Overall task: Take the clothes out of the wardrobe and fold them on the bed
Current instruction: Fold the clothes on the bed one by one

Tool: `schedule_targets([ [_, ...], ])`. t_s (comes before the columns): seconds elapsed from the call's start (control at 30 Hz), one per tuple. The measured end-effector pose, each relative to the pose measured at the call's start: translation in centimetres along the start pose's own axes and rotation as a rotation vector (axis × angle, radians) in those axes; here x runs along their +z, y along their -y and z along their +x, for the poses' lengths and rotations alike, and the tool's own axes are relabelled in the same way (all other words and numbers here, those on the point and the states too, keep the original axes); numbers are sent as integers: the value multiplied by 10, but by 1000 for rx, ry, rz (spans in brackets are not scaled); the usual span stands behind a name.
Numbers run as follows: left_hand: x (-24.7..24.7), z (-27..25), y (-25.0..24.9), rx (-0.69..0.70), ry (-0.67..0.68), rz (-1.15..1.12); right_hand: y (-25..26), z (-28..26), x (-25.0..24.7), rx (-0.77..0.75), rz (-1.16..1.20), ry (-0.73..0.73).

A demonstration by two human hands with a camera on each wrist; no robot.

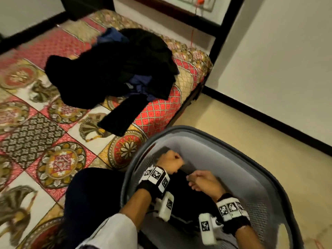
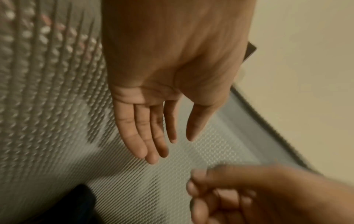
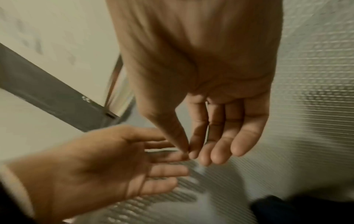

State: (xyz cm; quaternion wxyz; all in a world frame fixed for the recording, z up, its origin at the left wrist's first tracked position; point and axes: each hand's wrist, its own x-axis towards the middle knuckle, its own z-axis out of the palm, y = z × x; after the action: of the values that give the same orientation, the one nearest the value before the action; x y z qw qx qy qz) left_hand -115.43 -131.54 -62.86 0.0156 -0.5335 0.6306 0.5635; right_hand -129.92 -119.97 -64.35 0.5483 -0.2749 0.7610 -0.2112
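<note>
**both hands bare inside the basket, garment under the wrists**

the left hand (image 1: 169,163) has its fingers straight and a little spread. the right hand (image 1: 204,182) rests thumb tip on forefinger, with nothing visible between them. the dark garment (image 1: 188,198) lies in the mesh basket (image 1: 233,159) beneath both wrists, behind the fingertips and about as near to either hand. i can't make out its long axis. left of the hands, the patterned bed (image 1: 53,141) holds an unfolded dark heap (image 1: 111,69).

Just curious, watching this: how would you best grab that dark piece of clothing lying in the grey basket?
Probably from straight above, taking a handful of the dark garment near its middle. It lies crumpled low in the grey basket, whose tall mesh walls block any reach from the side.
</note>
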Motion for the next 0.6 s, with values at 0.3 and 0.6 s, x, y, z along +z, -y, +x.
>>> schedule_targets([
  [0.3,-124,-54,-42,419,-428,-193,215,-28,-12,-633,78,-187],
  [0.6,-244,13,-1,147,-673,48,361,140,13,-547,-420,-520],
])
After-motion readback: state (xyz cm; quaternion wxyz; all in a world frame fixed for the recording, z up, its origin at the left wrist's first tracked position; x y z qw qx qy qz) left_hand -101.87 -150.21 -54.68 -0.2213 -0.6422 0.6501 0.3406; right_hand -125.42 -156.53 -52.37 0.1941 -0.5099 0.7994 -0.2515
